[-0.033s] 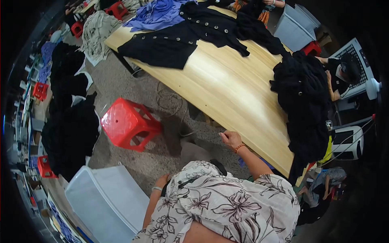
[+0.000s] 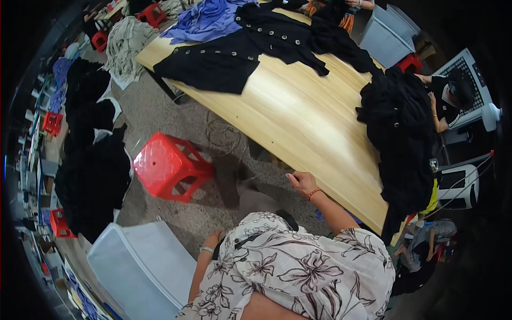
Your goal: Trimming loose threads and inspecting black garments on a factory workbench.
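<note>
My right hand (image 2: 303, 183), with a beaded bracelet at the wrist, hovers by the near edge of the wooden table (image 2: 298, 122). Its fingers are loosely curled and nothing shows in them. Down at my side hangs my left hand (image 2: 214, 238), a pale band on its wrist; its fingers are mostly hidden by my flowered shirt. A black buttoned garment (image 2: 213, 66) lies spread at the table's far left, and another black buttoned garment (image 2: 277, 37) lies beyond it. Black knitwear (image 2: 400, 122) is heaped along the right end. Purple cloth (image 2: 202, 21) is bunched at the far edge.
A red plastic stool (image 2: 165, 162) stands left of the table, near a coiled cable (image 2: 221, 130) on the floor. At the lower left is a pale plastic bin (image 2: 133, 261), with black cloth (image 2: 90, 176) piled behind it. A co-worker (image 2: 450, 101) sits at the right.
The view has shifted very slightly, so the stool sits a little lower. Both hands and the garments keep their places.
</note>
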A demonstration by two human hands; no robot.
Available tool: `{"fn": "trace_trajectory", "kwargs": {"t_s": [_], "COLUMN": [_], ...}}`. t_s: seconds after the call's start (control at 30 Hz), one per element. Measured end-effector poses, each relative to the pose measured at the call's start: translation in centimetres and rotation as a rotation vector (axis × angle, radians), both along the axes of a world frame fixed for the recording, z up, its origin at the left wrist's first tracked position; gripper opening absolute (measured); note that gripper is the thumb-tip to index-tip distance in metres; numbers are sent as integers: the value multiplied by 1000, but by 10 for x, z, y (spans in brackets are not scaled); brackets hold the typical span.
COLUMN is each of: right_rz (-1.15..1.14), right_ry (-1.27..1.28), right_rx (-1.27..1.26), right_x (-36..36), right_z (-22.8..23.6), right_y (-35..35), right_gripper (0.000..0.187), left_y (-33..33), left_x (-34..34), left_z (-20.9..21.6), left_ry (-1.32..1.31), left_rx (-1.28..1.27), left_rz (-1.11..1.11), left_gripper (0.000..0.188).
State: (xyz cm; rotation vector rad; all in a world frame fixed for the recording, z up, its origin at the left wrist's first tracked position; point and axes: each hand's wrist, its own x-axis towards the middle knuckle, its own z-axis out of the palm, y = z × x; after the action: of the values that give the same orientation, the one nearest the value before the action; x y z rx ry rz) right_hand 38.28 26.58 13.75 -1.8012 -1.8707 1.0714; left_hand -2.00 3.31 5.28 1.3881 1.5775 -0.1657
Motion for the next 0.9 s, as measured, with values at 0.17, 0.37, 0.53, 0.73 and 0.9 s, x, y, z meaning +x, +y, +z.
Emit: {"fn": "trace_trajectory", "kwargs": {"t_s": [0.17, 0.37, 0.53, 0.73, 0.9], "right_rz": [-4, -225, -427, -570, -524], "right_ry": [30, 255, 303, 276, 355], "right_rx": [128, 142, -24, 53, -25], "right_x": [-70, -122, -136, -169, -181], "right_z": [-10, -18, -30, -34, -48], "right_y": [135, 272, 374, 455, 471], "right_gripper": [34, 22, 27, 44, 62], "left_y": [101, 226, 303, 339, 408], "left_x": [-57, -102, -140, -153, -155], "left_z": [8, 53, 85, 92, 100], "left_ry": [124, 4, 47, 9, -108], "left_rx": [115, 227, 395, 270, 299], "left_rz": [27, 44, 204, 65, -12], "left_gripper": [58, 56, 56, 55, 54]}}
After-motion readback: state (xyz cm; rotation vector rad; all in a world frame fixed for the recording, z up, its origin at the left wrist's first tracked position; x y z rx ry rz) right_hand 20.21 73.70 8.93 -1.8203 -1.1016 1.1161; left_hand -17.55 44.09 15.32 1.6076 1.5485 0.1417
